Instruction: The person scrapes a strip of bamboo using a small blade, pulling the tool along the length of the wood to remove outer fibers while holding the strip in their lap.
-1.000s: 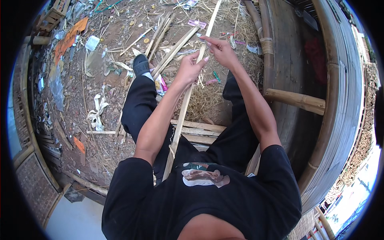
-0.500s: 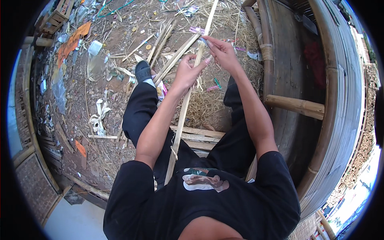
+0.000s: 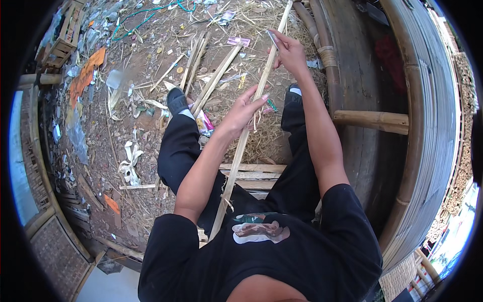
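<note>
Bamboo strip (image 3: 250, 126), one, runs between both hands: left hand (image 3: 242, 110) fingers curl around it, right hand (image 3: 290, 50) pinches a blade (image 3: 272, 39) against it.

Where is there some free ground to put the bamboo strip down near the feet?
The barest patch is the brown dirt between the orange scrap and the loose bamboo slats. It is crowded around the left hand, the right hand and the bamboo strip: straw, wrappers and slats lie thick there. White husks litter the left ground.
</note>
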A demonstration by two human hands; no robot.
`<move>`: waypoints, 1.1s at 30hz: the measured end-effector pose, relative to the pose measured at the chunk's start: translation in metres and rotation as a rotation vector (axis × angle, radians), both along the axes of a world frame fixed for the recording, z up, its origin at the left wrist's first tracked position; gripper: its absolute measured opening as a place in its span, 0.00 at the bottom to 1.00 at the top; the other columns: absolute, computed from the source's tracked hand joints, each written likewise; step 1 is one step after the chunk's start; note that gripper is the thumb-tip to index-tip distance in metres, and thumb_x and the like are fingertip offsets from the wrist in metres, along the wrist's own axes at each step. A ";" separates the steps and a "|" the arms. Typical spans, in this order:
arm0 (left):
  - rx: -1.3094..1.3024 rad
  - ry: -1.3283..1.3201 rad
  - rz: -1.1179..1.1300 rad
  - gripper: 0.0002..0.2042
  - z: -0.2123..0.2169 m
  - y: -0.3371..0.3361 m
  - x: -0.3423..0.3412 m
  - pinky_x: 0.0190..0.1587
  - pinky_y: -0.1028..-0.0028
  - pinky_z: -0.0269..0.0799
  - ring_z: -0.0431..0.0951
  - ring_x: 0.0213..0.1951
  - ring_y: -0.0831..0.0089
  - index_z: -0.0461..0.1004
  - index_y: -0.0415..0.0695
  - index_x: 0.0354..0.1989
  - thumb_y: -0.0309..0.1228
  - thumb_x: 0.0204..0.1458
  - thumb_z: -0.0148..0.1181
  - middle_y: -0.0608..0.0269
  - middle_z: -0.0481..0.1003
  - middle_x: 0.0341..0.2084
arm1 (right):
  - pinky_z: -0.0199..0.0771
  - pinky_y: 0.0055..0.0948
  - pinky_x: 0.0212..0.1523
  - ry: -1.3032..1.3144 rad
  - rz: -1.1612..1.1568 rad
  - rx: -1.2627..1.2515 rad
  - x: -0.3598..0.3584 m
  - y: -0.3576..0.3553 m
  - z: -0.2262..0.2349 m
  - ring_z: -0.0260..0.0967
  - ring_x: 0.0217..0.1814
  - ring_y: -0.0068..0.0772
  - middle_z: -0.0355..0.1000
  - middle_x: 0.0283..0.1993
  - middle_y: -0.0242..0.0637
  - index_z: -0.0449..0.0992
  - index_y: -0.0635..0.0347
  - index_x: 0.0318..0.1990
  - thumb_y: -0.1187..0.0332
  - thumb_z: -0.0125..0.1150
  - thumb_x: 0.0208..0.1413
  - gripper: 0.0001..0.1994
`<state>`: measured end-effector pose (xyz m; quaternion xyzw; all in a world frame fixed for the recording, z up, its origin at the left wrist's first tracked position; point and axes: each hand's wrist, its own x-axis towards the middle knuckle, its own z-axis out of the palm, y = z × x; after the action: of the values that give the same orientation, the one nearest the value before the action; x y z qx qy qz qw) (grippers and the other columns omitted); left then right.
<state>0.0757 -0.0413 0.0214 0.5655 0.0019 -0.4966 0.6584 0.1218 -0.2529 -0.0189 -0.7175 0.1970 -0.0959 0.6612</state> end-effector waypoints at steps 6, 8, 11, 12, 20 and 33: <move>0.071 -0.038 -0.057 0.19 0.006 0.002 -0.004 0.15 0.83 0.49 0.55 0.13 0.89 0.69 0.51 0.59 0.36 0.59 0.56 0.82 0.59 0.15 | 0.65 0.21 0.17 0.061 -0.080 -0.373 -0.001 -0.021 -0.008 0.62 0.17 0.14 0.72 0.25 0.30 0.76 0.37 0.55 0.69 0.51 0.63 0.16; 0.086 -0.274 0.009 0.18 -0.007 -0.001 -0.013 0.15 0.82 0.46 0.55 0.14 0.90 0.70 0.50 0.58 0.37 0.59 0.56 0.82 0.57 0.13 | 0.66 0.23 0.22 0.026 -0.101 -0.510 0.002 -0.023 -0.013 0.62 0.21 0.15 0.70 0.23 0.31 0.76 0.36 0.54 0.69 0.53 0.61 0.17; 0.056 -0.385 0.041 0.19 -0.026 -0.004 -0.015 0.16 0.81 0.45 0.55 0.14 0.90 0.69 0.45 0.58 0.33 0.58 0.57 0.80 0.60 0.14 | 0.69 0.24 0.28 -0.004 -0.136 -0.551 0.002 -0.020 -0.011 0.65 0.24 0.17 0.70 0.23 0.35 0.76 0.37 0.55 0.68 0.53 0.62 0.16; 0.046 -0.443 0.050 0.19 -0.028 -0.004 -0.016 0.16 0.81 0.45 0.55 0.15 0.90 0.69 0.43 0.57 0.32 0.58 0.57 0.80 0.61 0.15 | 0.69 0.24 0.28 -0.004 -0.134 -0.551 0.003 -0.021 -0.014 0.65 0.24 0.17 0.70 0.23 0.35 0.76 0.37 0.55 0.68 0.53 0.62 0.16; 0.143 -0.584 0.043 0.22 -0.044 0.000 -0.017 0.16 0.80 0.50 0.58 0.14 0.89 0.66 0.39 0.59 0.28 0.55 0.57 0.76 0.67 0.17 | 0.73 0.30 0.46 0.059 0.015 -0.487 0.000 -0.022 -0.028 0.77 0.45 0.37 0.77 0.43 0.47 0.76 0.43 0.54 0.65 0.53 0.62 0.14; 0.165 -0.520 0.027 0.19 -0.055 0.006 -0.011 0.13 0.79 0.50 0.57 0.11 0.87 0.68 0.41 0.57 0.25 0.55 0.54 0.77 0.63 0.13 | 0.65 0.22 0.33 -0.084 0.143 -0.514 -0.009 -0.017 -0.042 0.58 0.27 0.17 0.73 0.28 0.30 0.74 0.42 0.57 0.64 0.53 0.63 0.15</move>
<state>0.0651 -0.0354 -0.0334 0.7259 -0.1193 -0.3241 0.5948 0.1128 -0.2698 -0.0610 -0.8693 0.0875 -0.1253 0.4700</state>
